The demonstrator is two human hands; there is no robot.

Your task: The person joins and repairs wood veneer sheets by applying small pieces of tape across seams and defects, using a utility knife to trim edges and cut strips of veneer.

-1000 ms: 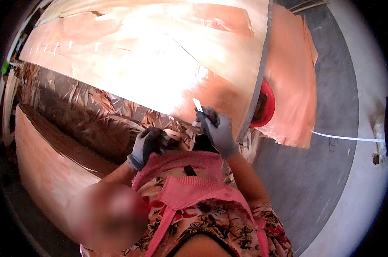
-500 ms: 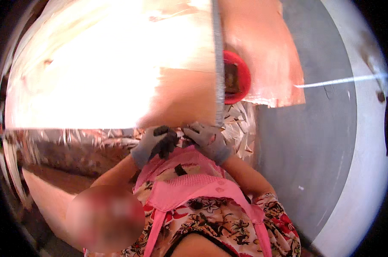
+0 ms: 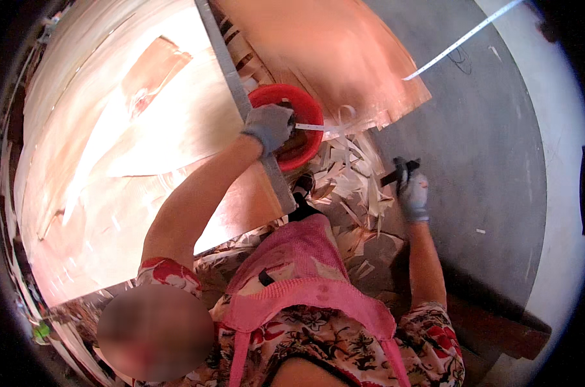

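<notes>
My left hand (image 3: 270,128), in a grey glove with dark fingers, is closed at the rim of a red bucket (image 3: 315,111). A white dotted paper tape (image 3: 310,128) runs out of its grip to the right, across the bucket, and curls at its loose end. Dark contents in the bucket are partly hidden by the hand. Out to the right, my right hand (image 3: 413,193), gloved alike, is closed on a dark flat tool (image 3: 390,177), whose exact kind I cannot make out. Left of the bucket, thin wood veneer sheets (image 3: 170,138) lie on a worktable with a grey edge (image 3: 231,71).
An orange-brown veneer sheet (image 3: 334,48) lies beyond the bucket. A second white tape (image 3: 463,45) stretches from its corner to the upper right. Veneer scraps (image 3: 350,168) litter the grey floor (image 3: 479,168). A blurred round patch (image 3: 155,332) covers the lower left.
My hands were together at the table's near edge. The left has moved to the bucket and the right has swung out to the right. The table appears turned in view.
</notes>
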